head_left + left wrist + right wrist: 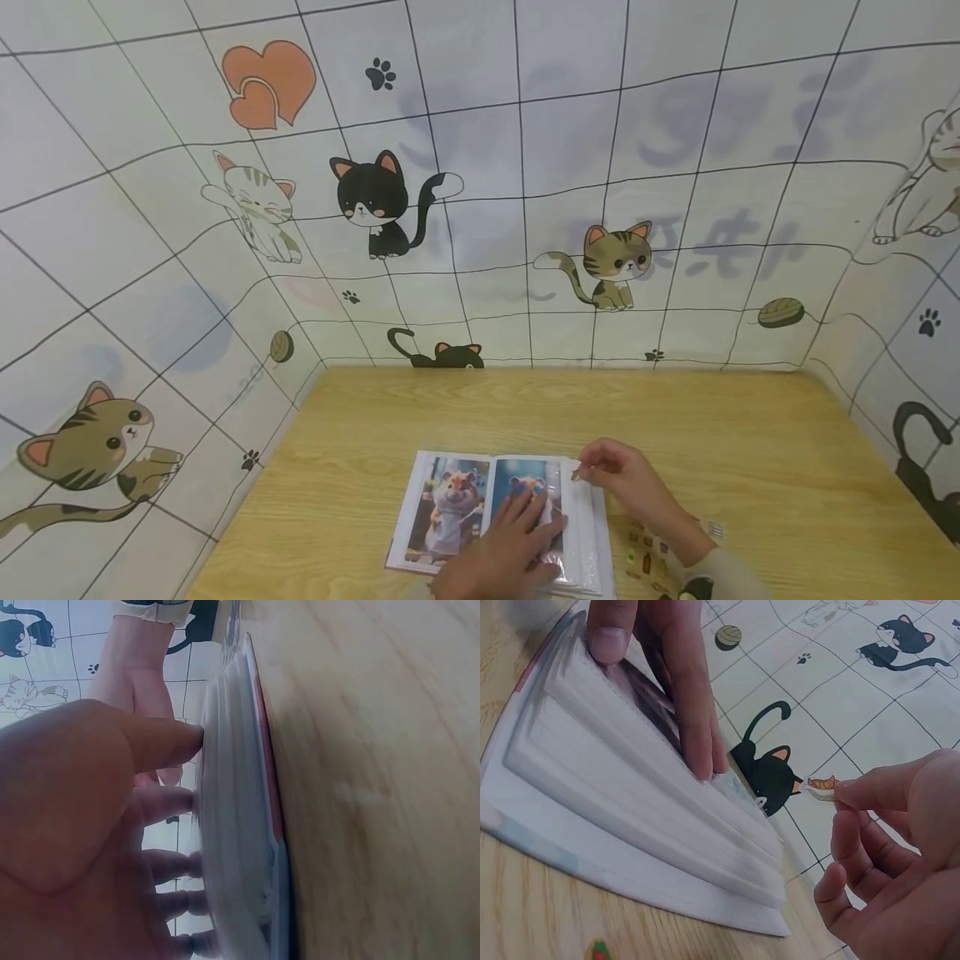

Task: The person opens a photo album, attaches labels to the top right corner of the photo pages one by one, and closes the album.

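Note:
An open photo album with clear page pockets lies on the table. Its left page carries a hamster picture, and a second hamster picture on a blue background is partly covered on the right page. My left hand rests on that right page with its fingers spread out. In the left wrist view the fingertips touch the top of the page stack. Between thumb and index finger, my right hand pinches a small orange-patterned sticker, just off the album's upper right edge.
A sheet of small stickers lies right of the album, partly beneath the right forearm. The wooden table is bordered by white gridded sheeting with cartoon cats at the back and sides.

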`<state>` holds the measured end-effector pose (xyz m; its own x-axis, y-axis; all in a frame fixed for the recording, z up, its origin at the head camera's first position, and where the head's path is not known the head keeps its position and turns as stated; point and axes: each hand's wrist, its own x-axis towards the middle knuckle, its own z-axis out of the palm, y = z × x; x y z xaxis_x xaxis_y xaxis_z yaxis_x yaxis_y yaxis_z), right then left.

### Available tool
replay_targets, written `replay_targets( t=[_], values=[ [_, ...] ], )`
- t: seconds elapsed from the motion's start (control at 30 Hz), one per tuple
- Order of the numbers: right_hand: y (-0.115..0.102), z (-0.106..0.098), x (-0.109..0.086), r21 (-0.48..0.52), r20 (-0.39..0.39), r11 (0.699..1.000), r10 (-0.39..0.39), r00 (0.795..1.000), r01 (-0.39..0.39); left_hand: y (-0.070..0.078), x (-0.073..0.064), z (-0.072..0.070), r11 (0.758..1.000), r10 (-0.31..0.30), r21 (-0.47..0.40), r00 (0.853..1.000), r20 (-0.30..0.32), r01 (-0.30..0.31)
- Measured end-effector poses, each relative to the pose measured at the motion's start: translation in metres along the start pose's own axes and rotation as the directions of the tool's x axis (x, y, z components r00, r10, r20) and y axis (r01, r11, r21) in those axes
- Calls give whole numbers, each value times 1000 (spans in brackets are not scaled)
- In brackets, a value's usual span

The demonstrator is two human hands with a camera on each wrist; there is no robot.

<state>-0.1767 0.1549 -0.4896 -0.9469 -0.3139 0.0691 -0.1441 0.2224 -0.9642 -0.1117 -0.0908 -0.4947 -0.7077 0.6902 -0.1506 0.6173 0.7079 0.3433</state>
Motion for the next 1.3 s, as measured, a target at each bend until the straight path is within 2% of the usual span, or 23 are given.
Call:
replay_targets(
  t=[0.27,0.4,0.63,0.73,0.97,1.3],
  values=[
    [-1,11,9,52,4,997,58,998,-58,3,-1,-3,1000,-15,20,1000,23,14],
    [-1,19,13,42,-23,995,91,996,-90,4,-1,-4,999,-18,31,999,34,17],
    [8,30,25,40,-53,999,20,998,-18,5,-1,-5,998,-27,60,998,50,24],
    [12,35,28,27,-74,999,32,997,-30,6,-1,-5,998,-33,60,998,56,30],
    [13,40,31,13,-129,992,125,984,-124,5,-1,-4,998,-37,59,998,59,33],
    [16,47,32,-91,-167,985,127,978,-143,7,-1,-7,997,-45,60,997,68,41]
  ],
)
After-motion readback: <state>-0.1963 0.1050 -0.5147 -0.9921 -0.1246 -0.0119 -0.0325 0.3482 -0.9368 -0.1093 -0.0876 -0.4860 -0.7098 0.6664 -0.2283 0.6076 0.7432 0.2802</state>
